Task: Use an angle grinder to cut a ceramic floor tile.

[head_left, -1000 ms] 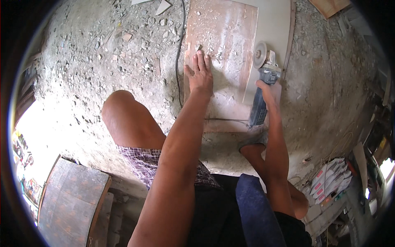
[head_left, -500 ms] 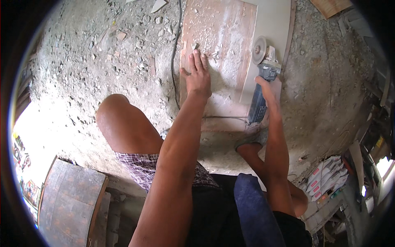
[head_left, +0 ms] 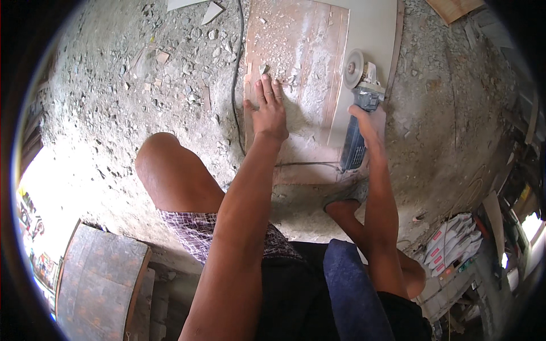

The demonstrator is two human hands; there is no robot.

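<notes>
My left hand [head_left: 268, 116] lies flat with fingers apart on a dusty reddish board [head_left: 301, 150], near its left edge. A small stone chip [head_left: 263, 69] sits just past the fingertips. My right hand [head_left: 369, 120] is wrapped round the dark body of an angle grinder [head_left: 354, 145]. Its round cutting disc [head_left: 354, 69] points away from me, over a pale beige flat panel [head_left: 371, 34] lying on the board's right side. Whether the disc spins or touches the panel I cannot tell. White dust and chips cover much of the board.
A black cord [head_left: 235, 85] runs along the board's left edge. Stones and broken pieces litter the dirt floor [head_left: 165, 108]. At the lower left stands a worn dark panel [head_left: 99, 278]. White sacks [head_left: 453, 244] are stacked at the right, and a wooden sheet [head_left: 454, 8] lies at the far right.
The view has shifted slightly, so the board, cord and both hands appear a little further left. My grip on the grinder and my flat left hand look the same.
</notes>
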